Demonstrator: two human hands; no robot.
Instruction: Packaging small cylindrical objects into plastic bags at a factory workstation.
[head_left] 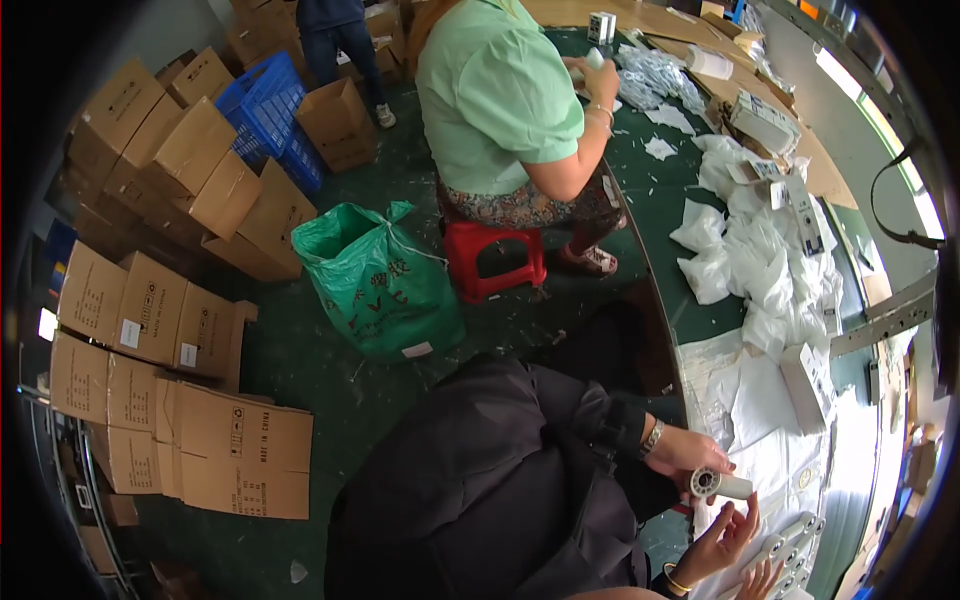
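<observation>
A white plastic cylinder [735, 487] with a slotted, ring-like end lies between my hands, over the bench edge at the lower right. My left hand [688, 453], a watch on its wrist and a black sleeve behind it, is closed around the slotted end. With curled fingertips, my right hand [718, 548] touches the cylinder's other end; a gold-coloured bracelet circles that wrist. Several similar pale parts [793, 548] with round dark ends lie in a row beside it. Part of another hand [762, 580] shows at the bottom edge, its owner out of view.
White plastic bags [750, 250] and small white boxes [806, 385] cover the green bench. To the left, a person in a light green top [500, 90] sits on a red stool [497, 258]. A green sack [385, 285], blue crates [262, 108] and stacked cartons [150, 310] stand on the floor.
</observation>
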